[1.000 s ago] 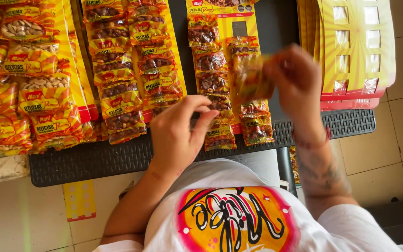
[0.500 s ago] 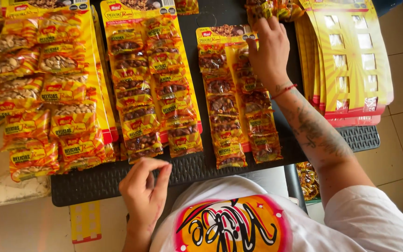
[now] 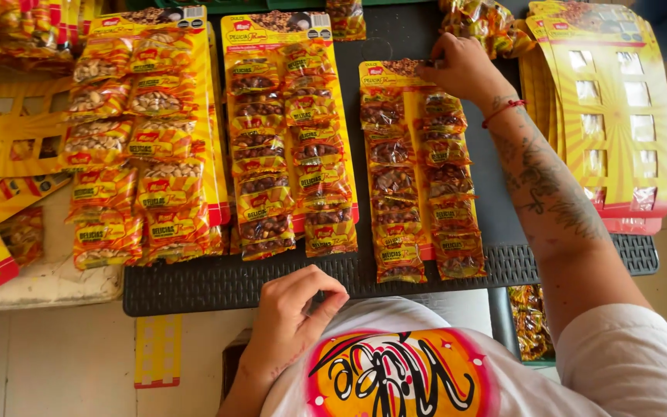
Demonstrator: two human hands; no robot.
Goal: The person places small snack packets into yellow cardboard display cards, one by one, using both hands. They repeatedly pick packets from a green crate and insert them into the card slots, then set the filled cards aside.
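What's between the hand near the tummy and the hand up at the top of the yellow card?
In the head view, the snack packets on that card, lying on the black mat.

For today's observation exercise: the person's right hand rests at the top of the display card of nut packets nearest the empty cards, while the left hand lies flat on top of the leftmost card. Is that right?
Not quite. In the head view the right hand is indeed at the top of that display card, but the left hand sits at the near edge of the black mat, close to the body, touching no card.
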